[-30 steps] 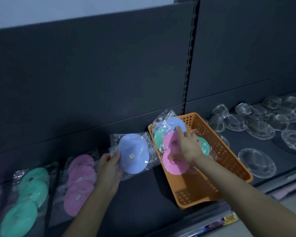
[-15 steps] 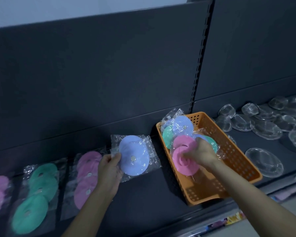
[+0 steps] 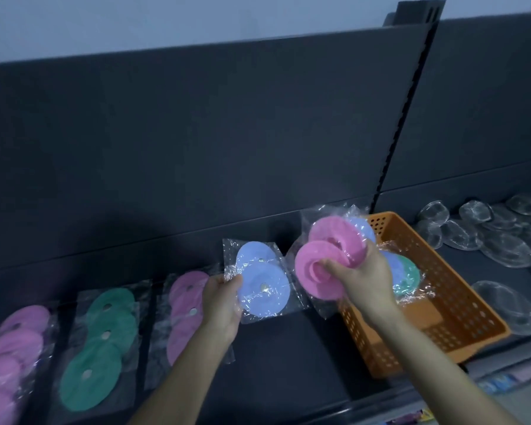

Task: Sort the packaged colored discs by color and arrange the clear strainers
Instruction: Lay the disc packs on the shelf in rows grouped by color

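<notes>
Pink disc pack [image 3: 314,282], gripped by right hand [image 3: 362,277], stands lengthwise near upright; left hand [image 3: 221,305] pinches blue disc pack [image 3: 267,294], lengthwise pointing away.

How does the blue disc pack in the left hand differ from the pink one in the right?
Colour: the blue pack holds pale blue discs, the pink pack pink ones. Shape: the blue pack is flat, held at its edge by the left hand; the pink pack is bent, its discs curled, gripped by the right hand. Both are clear bags showing two discs.
</notes>
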